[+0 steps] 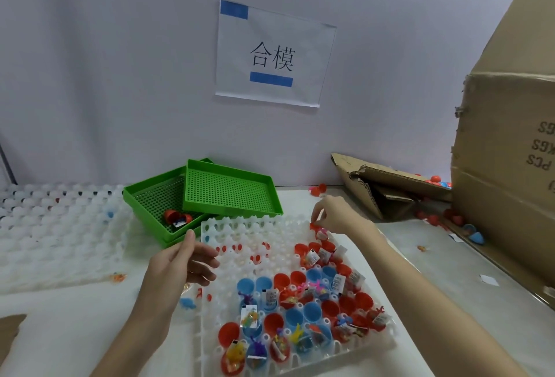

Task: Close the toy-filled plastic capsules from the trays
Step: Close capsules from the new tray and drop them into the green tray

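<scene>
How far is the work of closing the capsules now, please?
Done: the far rows of the white tray stand mostly empty, and closed-looking capsules lie by the cardboard box. In hand: the right hand pinches a red capsule at the tray's far edge; the left hand hovers open. Left: many open red and blue capsules with toys fill the near rows.

There is only one view, from the camera on my head. It looks forward and down across the tabletop [345, 244] to the wall [120, 61] behind. It is close: both my forearms enter from the bottom edge, and the wide lens bends the borders.
</scene>
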